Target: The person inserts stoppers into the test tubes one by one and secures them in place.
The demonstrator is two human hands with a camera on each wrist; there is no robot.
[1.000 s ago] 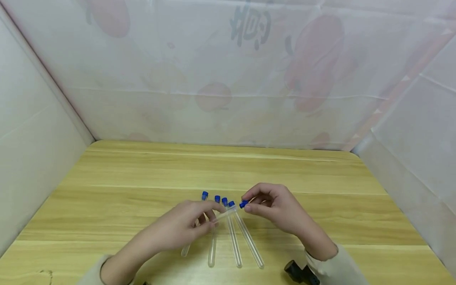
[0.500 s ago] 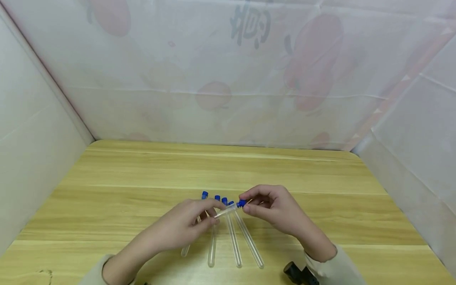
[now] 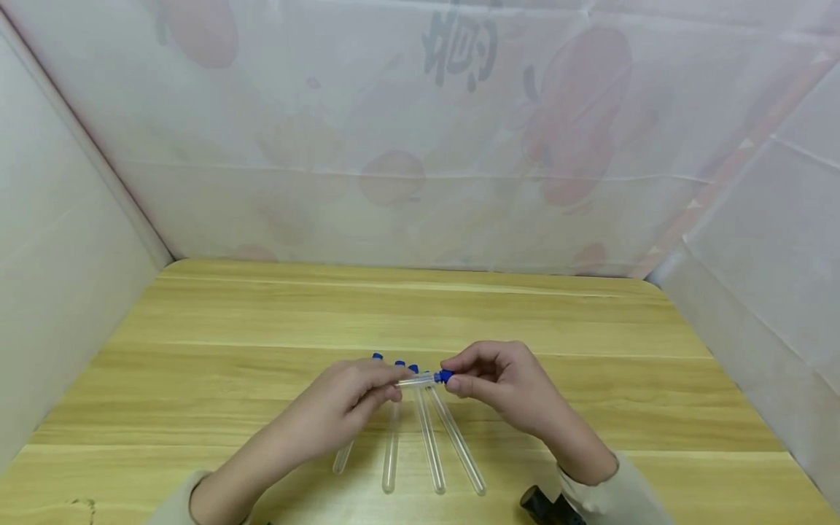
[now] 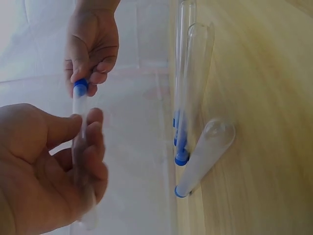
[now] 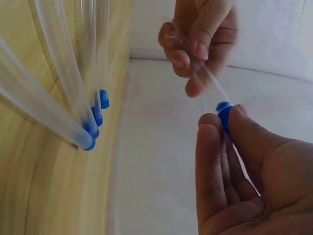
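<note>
My left hand above wooden table, fingers curled round clear test tube, held near level. My right hand pinches blue cap at tube's mouth between thumb and fingertips. Tube looks empty. Four capped test tubes lie side by side on table beneath, also empty.

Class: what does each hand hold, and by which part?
Left hand grips the test tube by its body; right hand pinches its blue cap.
</note>
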